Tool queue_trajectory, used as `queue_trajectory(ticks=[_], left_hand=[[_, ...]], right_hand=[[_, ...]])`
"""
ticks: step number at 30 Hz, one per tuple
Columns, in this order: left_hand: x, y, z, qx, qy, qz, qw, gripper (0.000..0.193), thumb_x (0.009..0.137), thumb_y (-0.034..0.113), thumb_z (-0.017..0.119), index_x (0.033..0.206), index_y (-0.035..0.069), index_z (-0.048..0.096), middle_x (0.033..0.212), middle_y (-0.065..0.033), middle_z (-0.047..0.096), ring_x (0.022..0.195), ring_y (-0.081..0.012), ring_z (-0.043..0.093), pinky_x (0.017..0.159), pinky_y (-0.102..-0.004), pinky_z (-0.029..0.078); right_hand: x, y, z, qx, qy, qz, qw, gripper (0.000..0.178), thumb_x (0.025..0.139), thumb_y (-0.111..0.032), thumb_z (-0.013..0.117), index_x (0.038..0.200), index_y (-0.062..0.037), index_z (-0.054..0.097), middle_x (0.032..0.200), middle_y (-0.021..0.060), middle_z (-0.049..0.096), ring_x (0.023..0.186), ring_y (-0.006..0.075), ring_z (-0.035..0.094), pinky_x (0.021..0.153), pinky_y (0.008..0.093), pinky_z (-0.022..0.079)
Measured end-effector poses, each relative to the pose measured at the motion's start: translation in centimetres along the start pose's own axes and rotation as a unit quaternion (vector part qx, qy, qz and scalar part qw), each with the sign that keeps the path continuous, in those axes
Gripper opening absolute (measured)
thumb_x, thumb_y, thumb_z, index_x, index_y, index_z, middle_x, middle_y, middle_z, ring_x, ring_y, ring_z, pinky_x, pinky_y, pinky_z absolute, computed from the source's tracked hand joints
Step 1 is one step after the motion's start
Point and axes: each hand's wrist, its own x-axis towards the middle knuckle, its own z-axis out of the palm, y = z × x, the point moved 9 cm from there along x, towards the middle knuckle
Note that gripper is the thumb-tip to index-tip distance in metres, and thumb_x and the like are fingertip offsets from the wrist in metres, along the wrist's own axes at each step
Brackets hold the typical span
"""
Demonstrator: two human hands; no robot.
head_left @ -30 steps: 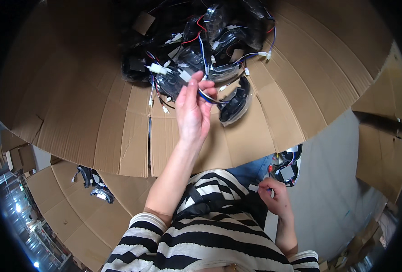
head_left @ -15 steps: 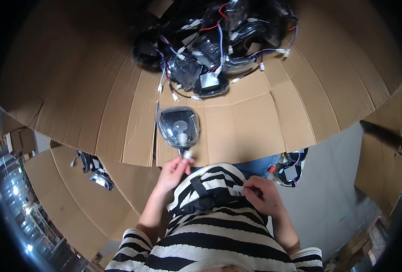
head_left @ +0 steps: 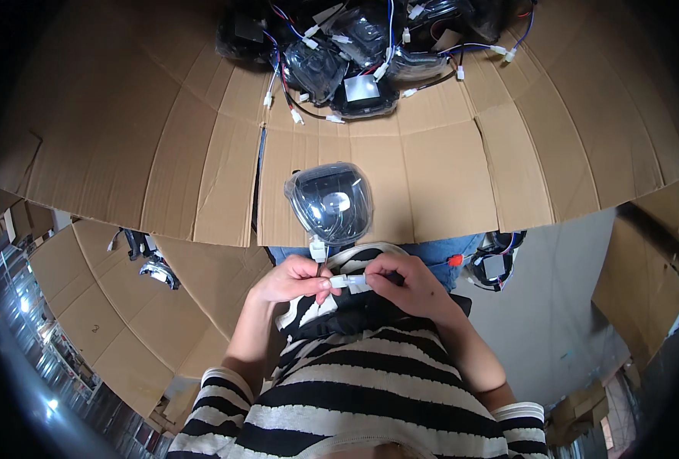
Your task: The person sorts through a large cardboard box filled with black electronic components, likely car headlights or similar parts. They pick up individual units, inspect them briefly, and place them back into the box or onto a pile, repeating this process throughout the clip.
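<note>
A dark lamp-like unit with a clear rounded cover point(head_left: 347, 183) lies on the cardboard in front of me. Its wire and a white plug point(head_left: 319, 249) hang from the near edge, toward my body. Between thumb and fingers, my left hand point(head_left: 293, 280) pinches a white wire connector point(head_left: 340, 282). My right hand point(head_left: 407, 284) is closed on a small whitish translucent piece point(head_left: 357, 280), whose kind I cannot make out. The two pieces meet end to end in front of my waist; whether they are joined is too small to tell.
Farther back, several similar wrapped units point(head_left: 313, 69) are heaped with loose wires and white connectors. The cardboard sheet point(head_left: 447, 183) ends just before my lap. More units with a red plug point(head_left: 454, 261) sit low at right, others point(head_left: 156, 264) low at left.
My hands have come together; the right one brought its whitish piece left to the connector in my left hand. The clear-covered unit now appears farther right, and the heap higher in view.
</note>
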Motion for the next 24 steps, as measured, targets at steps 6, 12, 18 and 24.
queue_trajectory(ticks=[6,12,18,24], left_hand=[[0.5,-0.1,0.4,0.073,-0.047,-0.026,0.996,0.025,0.085,0.013,0.050,0.063,0.002,0.054,0.056,0.0008,0.053,0.063,-0.0074,0.056,0.052,-0.0193,0.039],[1.2,1.1,0.6,0.096,0.008,-0.025,0.995,0.025,0.087,0.018,0.048,0.073,0.002,0.059,0.053,0.0028,0.047,0.052,-0.0056,0.042,0.049,-0.0199,0.036],[0.3,2.4,0.2,0.097,0.120,0.011,0.988,0.026,0.089,0.013,0.041,0.108,-0.001,0.053,0.065,0.0020,0.046,0.058,-0.0051,0.039,0.055,-0.0180,0.034],[-0.7,2.7,-0.9,0.135,0.182,0.061,0.972,0.022,0.085,0.007,0.047,0.103,-0.001,0.057,0.077,-0.0023,0.055,0.065,-0.0077,0.049,0.060,-0.0197,0.039]], right_hand=[[-0.1,-1.0,-0.1,-0.068,0.012,0.002,0.998,0.005,0.075,-0.006,0.055,0.074,-0.0011,0.054,0.061,0.0036,0.052,0.054,0.0105,0.046,0.050,0.0249,0.036],[-0.9,-1.9,0.1,-0.249,0.050,-0.140,0.957,0.005,0.071,-0.004,0.057,0.073,-0.0026,0.053,0.063,0.0085,0.052,0.057,0.0212,0.051,0.053,0.0288,0.039],[-1.9,-0.9,-3.5,-0.097,0.078,0.011,0.992,0.006,0.075,-0.006,0.056,0.078,-0.0014,0.055,0.064,0.0077,0.052,0.054,0.0168,0.050,0.050,0.0274,0.040],[-2.2,-2.4,-3.0,-0.016,0.045,-0.009,0.999,0.007,0.077,-0.007,0.056,0.080,-0.0006,0.054,0.065,0.0036,0.051,0.055,0.0100,0.045,0.049,0.0220,0.036]])
